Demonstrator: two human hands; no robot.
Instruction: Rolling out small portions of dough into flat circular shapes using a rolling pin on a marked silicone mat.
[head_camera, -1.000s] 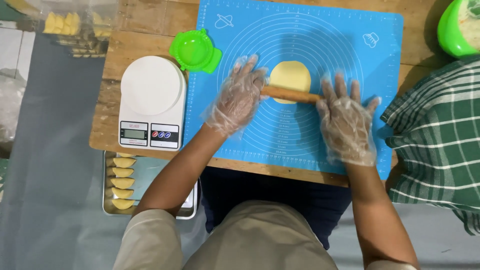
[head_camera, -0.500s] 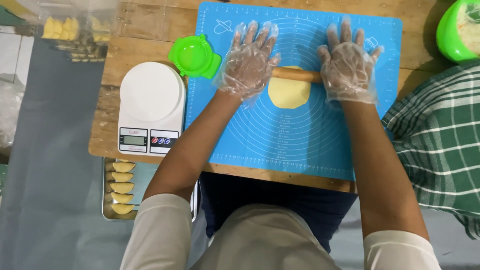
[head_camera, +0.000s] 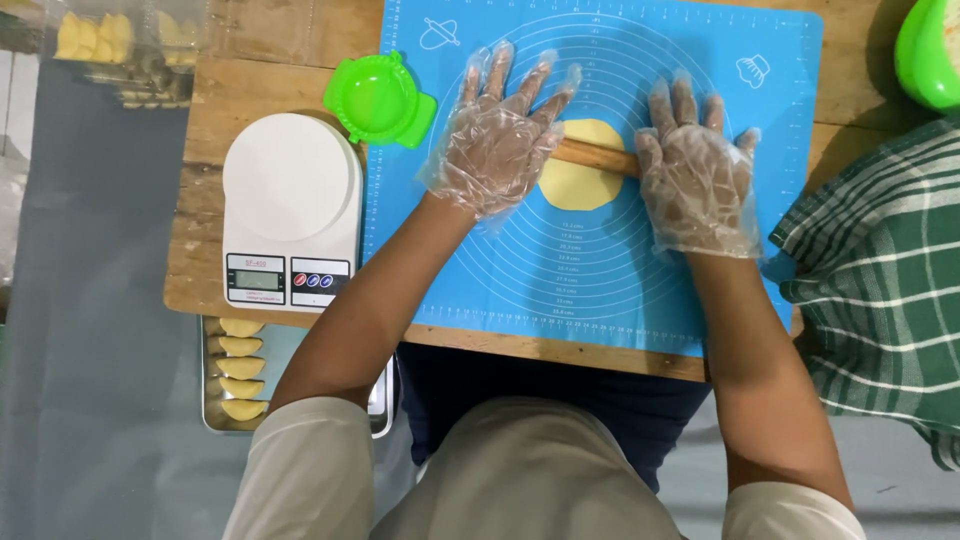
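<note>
At the far left edge we see a clear container of yellow pastries (head_camera: 95, 40), and nearer to us a metal tray (head_camera: 215, 415) below the desk edge holds a row of folded yellow dumplings (head_camera: 240, 368). On the wooden desk (head_camera: 210, 90) stands a white kitchen scale (head_camera: 290, 205), and just to its right a green dumpling press (head_camera: 380, 98) lies open, overlapping the left border of the blue silicone baking mat (head_camera: 600, 290).

Our left hand (head_camera: 500, 140), in a clear plastic glove, lies flat with fingers spread on the left end of a wooden rolling pin (head_camera: 595, 157); its grip is released, the palm pressing down rather than closing round the pin. The pin lies across a round flat piece of yellow dough (head_camera: 580, 180), which sits near the middle of the mat's printed circles, between both hands. Our right hand (head_camera: 700, 175), gloved alike, rests open and flat on the pin's right end.

Further right, a green and white checked cloth (head_camera: 880, 290) covers the desk edge, and a green bowl (head_camera: 930, 50) shows in the far right corner.
</note>
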